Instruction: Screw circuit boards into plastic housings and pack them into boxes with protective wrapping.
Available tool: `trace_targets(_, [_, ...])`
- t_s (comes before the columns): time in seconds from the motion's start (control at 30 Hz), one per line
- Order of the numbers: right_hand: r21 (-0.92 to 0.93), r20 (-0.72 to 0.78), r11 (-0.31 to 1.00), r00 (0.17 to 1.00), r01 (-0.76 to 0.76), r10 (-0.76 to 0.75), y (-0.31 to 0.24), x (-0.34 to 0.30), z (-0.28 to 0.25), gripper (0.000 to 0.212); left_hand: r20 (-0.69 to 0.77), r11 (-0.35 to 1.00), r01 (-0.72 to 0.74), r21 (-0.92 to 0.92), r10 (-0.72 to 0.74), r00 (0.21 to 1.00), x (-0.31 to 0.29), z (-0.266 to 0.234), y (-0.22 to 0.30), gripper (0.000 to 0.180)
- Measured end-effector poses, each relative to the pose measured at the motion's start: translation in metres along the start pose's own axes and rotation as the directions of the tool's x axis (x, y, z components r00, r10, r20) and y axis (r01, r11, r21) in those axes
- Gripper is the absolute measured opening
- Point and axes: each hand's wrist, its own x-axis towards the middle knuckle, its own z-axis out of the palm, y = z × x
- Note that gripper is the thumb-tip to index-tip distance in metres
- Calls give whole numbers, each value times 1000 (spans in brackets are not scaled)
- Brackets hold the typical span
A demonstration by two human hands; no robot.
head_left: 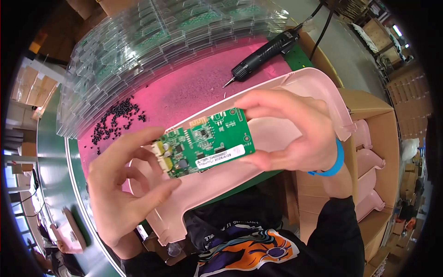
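Observation:
A green circuit board [230, 129] with a white label strip and pale connectors at its left end is raised over a pink plastic shell [277, 134]. My right hand [295, 129] grips the board's right end between thumb and fingers. Around the connector end curls my left hand [120, 180], its index fingertip at the upper corner and its thumb at the lower edge. The shell lies underneath, hollow side up, partly hidden by the board and both hands. A blue band circles my right wrist.
Beyond the shell, a black electric screwdriver [260, 57] lies on the pink mat [184, 94]. Small black screws [117, 115] are scattered at left. Stacked clear plastic trays [138, 46] holding green boards stand behind. At right, a cardboard box [374, 108] contains more pink shells [369, 161].

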Motion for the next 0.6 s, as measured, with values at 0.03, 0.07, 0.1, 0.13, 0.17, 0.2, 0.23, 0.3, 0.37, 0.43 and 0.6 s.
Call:
trace_targets(0.03, [49, -34, 995, 996, -82, 84, 5, -4, 2, 66, -31, 1000, 21, 7, -21, 999, 0, 2, -4, 61])
trace_targets(0.07, [54, -30, 995, 996, -83, 85, 8, -7, 4, 66, -32, 1000, 27, 6, -26, 999, 1, 6, -8, 61])
trace_targets(0.1, [77, 35, 985, 988, -153, 151, 10, -10, 4, 64, 11, 999, 16, 49, -16, 1000, 4, 10, -13, 62])
trace_targets(0.13, [95, 103, 970, 972, -222, 213, 14, -13, 5, 62, 53, 996, 4, 91, -9, 999, 7, 15, -19, 62])
trace_targets(0.17, [108, 172, 951, 947, -291, 271, 18, -15, 7, 60, 96, 991, -9, 131, -3, 995, 9, 19, -26, 63])
trace_targets(0.2, [111, 178, 951, 947, -288, 266, 23, -18, 9, 60, 90, 991, -4, 131, -8, 996, 10, 21, -33, 63])
trace_targets(0.23, [85, 207, 959, 946, -271, 249, 30, -23, 13, 58, 130, 984, -61, 170, 39, 991, 11, 23, -41, 60])
trace_targets(0.3, [34, 266, 971, 939, -236, 219, 41, -30, 19, 55, 216, 955, -177, 237, 126, 968, 12, 27, -55, 55])
trace_targets(0.37, [20, 287, 972, 933, -233, 218, 43, -29, 23, 55, 190, 950, -176, 256, 129, 973, 11, 31, -61, 52])
trace_targets(0.43, [-29, 308, 970, 921, -242, 239, 43, -31, 27, 53, 165, 937, -202, 285, 160, 973, 11, 37, -64, 48])
trace_targets(0.6, [-17, 305, 967, 920, -255, 248, 45, -32, 29, 52, 154, 936, -178, 303, 137, 979, 9, 40, -67, 47])
